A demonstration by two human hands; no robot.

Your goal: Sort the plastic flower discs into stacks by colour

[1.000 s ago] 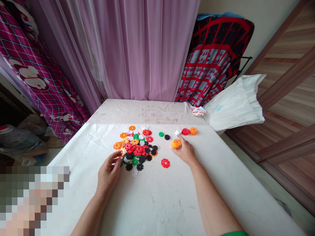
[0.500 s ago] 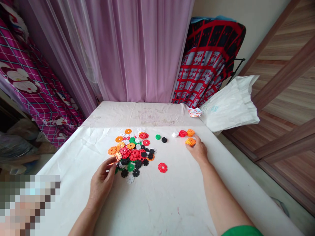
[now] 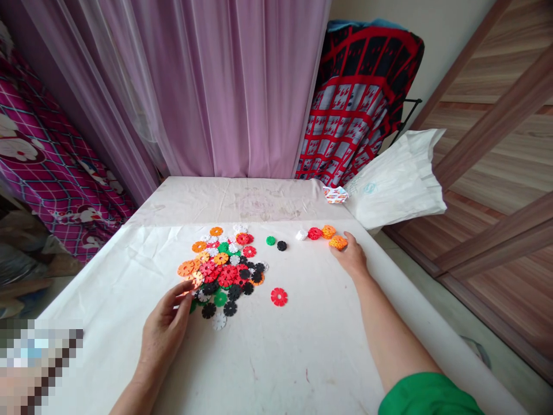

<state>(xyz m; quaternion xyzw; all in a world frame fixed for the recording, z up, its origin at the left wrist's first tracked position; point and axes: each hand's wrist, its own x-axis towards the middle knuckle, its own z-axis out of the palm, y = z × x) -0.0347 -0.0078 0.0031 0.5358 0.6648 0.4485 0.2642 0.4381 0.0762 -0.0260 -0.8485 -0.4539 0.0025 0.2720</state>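
Note:
Orange, red, green, black and white notched discs lie in a loose pile left of the middle of the table. At the pile's left edge my left hand has its fingers bent around or over orange discs; what it grips is unclear. My right hand is closed on an orange stack of discs at the right. Beside that stack stand another orange stack, a red stack and a white stack. A green disc, a black disc and a large red disc lie apart.
A small patterned box sits at the back right of the white-covered table, next to a white bag. Purple curtains hang behind. Red cloth drapes at the back right.
The camera view has shifted slightly. My right hand and the orange stack are a little further right relative to the other stacks. My left hand stays at the pile's edge.

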